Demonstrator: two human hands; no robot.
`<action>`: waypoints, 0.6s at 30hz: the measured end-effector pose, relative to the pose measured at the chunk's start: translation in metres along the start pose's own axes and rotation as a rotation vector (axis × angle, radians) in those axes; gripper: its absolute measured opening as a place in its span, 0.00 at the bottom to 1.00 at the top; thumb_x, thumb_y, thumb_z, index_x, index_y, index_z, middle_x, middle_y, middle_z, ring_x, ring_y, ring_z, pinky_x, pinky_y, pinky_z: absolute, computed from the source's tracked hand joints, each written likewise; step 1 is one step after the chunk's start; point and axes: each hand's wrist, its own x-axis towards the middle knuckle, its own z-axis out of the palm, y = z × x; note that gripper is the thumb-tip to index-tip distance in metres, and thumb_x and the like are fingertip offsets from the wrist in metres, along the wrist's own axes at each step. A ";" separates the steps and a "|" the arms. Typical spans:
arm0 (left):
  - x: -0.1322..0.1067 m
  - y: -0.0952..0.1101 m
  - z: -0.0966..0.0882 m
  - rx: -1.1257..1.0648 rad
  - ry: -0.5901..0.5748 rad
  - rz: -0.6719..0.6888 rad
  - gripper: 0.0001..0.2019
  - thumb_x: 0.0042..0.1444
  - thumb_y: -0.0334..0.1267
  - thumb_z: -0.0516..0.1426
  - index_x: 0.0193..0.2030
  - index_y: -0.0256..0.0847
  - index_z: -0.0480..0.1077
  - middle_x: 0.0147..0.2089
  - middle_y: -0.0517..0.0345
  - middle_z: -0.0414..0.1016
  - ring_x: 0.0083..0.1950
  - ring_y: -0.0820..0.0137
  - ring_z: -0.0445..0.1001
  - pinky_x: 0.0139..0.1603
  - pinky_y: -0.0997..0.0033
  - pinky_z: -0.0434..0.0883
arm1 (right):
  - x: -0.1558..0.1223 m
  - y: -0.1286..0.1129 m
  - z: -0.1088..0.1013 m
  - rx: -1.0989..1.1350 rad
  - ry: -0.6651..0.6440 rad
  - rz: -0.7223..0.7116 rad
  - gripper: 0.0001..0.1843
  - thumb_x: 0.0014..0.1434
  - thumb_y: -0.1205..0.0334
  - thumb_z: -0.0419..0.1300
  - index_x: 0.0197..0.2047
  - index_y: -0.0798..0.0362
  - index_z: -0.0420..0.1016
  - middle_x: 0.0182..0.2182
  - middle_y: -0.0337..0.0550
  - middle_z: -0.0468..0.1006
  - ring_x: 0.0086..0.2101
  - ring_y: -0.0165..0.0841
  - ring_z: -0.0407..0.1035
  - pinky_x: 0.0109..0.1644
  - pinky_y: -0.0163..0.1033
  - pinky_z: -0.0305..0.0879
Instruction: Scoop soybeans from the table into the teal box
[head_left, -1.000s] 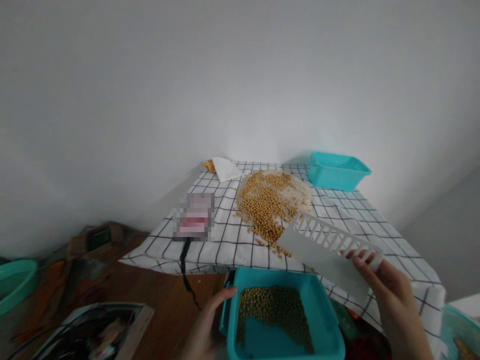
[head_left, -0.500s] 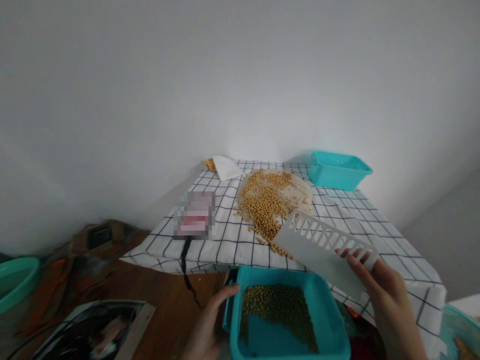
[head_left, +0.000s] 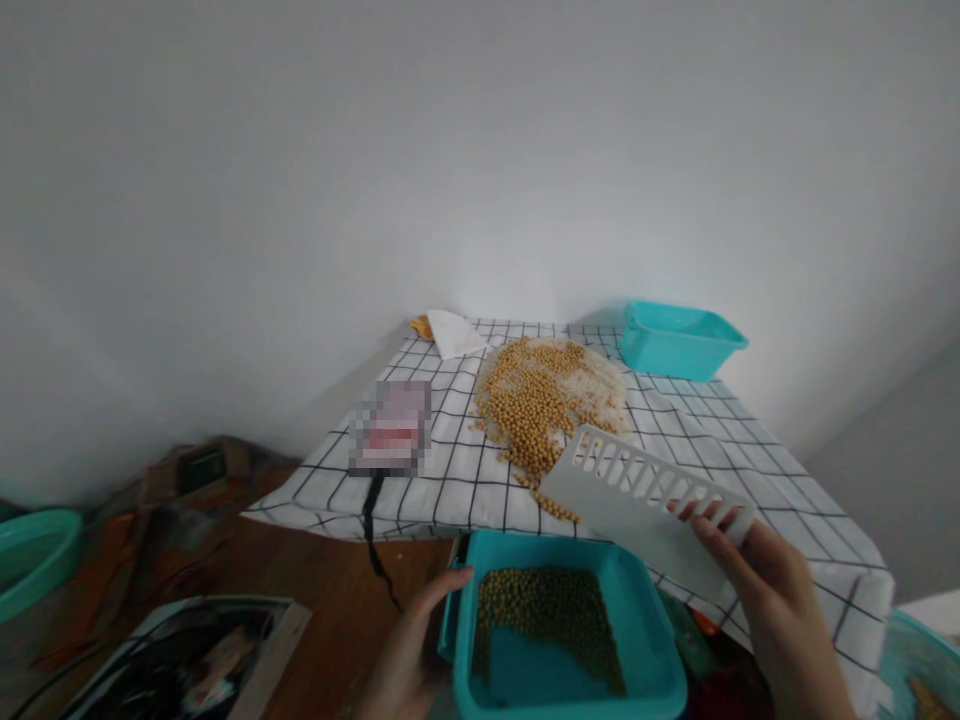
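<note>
My left hand (head_left: 424, 640) grips the left rim of a teal plastic bin (head_left: 666, 625), its thumb over the edge. Dark green beans (head_left: 551, 605), likely mung beans, lie along the far side and right of the bin's floor. My right hand (head_left: 765, 580) is closed on a flat white plastic panel (head_left: 637, 510) with a row of slots along its upper edge. The panel leans at the table's front, right of the bin's far rim. Its left end is close to a spread of yellow soybeans (head_left: 532, 405), which lies over a patch of white grains (head_left: 596, 388).
A checked cloth (head_left: 450, 460) covers the table. At its back right stands another teal bin (head_left: 675, 345). A white cloth or paper (head_left: 454, 335) lies back left. A blurred-out flat object (head_left: 391, 430) with a black strap (head_left: 373, 520) is at left. A green basin (head_left: 37, 560) stands lower left.
The bin in my left hand has shifted slightly to the left. The white panel in my right hand has moved a little left and down. The beans on the table look the same.
</note>
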 end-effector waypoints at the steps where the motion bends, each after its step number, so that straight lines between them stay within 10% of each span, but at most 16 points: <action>1: -0.001 0.000 0.001 0.003 0.008 -0.003 0.04 0.45 0.35 0.66 0.25 0.36 0.80 0.22 0.56 0.84 0.24 0.65 0.80 0.29 0.71 0.76 | 0.000 0.000 0.001 0.004 0.000 -0.006 0.12 0.54 0.51 0.64 0.36 0.50 0.81 0.38 0.43 0.83 0.41 0.41 0.75 0.42 0.34 0.69; 18: -0.009 0.006 0.007 0.048 0.023 0.010 0.04 0.42 0.36 0.66 0.23 0.38 0.79 0.23 0.54 0.84 0.30 0.60 0.82 0.33 0.66 0.77 | 0.013 -0.002 0.019 0.013 0.006 -0.009 0.14 0.55 0.49 0.63 0.35 0.51 0.79 0.35 0.42 0.82 0.38 0.38 0.74 0.39 0.35 0.68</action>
